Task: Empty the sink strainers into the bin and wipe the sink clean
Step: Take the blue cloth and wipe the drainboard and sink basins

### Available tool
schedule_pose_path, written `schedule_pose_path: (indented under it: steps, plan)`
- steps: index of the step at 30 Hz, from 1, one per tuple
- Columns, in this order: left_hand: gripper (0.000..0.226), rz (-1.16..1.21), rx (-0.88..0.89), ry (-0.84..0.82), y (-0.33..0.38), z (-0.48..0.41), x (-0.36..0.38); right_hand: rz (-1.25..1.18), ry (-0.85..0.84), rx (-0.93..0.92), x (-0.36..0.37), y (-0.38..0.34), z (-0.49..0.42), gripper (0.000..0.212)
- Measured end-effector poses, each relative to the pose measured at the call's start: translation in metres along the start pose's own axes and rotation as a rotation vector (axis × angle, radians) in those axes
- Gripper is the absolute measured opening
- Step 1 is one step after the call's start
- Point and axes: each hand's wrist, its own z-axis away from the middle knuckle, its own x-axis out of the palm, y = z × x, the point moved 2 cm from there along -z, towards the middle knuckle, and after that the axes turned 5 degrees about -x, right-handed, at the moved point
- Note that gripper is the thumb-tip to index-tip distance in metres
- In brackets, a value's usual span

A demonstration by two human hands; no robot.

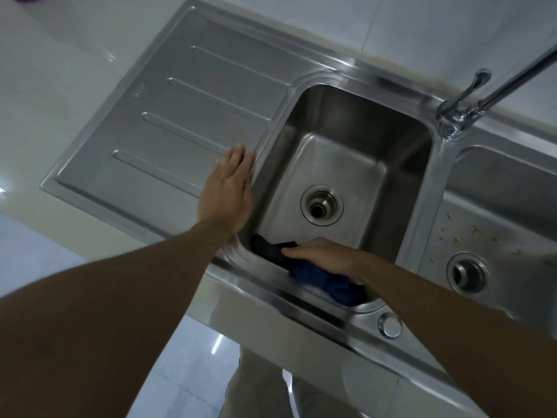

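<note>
Right hand [324,257] presses dark cloth [313,274] lengthwise along sink's [340,122] near wall.

Both bare forearms reach forward from the near edge. The left hand [227,191] lies flat, fingers straight and together, palm down. The right hand [324,256] presses palm down, fingers extended leftward.

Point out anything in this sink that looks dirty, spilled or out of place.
Yellowish crumbs are scattered on the floor of the right basin, above its drain. The left basin, where the right hand presses a dark blue cloth, looks free of debris.
</note>
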Motion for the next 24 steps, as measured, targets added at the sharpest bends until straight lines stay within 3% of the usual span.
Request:
schedule_pose_path:
  steps: [6, 8, 10, 15, 19, 24]
  plan:
    - [0.053, -0.143, -0.063, -0.085, -0.024, 0.043, -0.009, 0.155, 0.158, -0.380, 0.018, -0.004, 0.020, 0.023]
    - [0.053, -0.184, -0.107, -0.090, -0.025, 0.042, -0.008, 0.410, 0.202, -0.573, 0.037, -0.019, 0.016, 0.008]
    - [0.054, -0.221, -0.134, -0.086, -0.026, 0.039, -0.006, 0.645, 0.239, -0.690, 0.053, -0.026, 0.011, 0.024]
    - [0.056, -0.186, -0.123, -0.101, -0.031, 0.035, -0.006, 0.385, 0.218, -0.528, 0.029, 0.002, 0.022, 0.020]
    - [0.057, -0.216, -0.131, -0.108, -0.030, 0.033, -0.004, 0.191, 0.189, -0.217, 0.014, 0.011, 0.016, 0.048]
    - [0.056, -0.252, -0.152, -0.092, -0.029, 0.031, -0.001, 0.105, 0.105, -0.152, 0.044, -0.033, -0.035, 0.036]
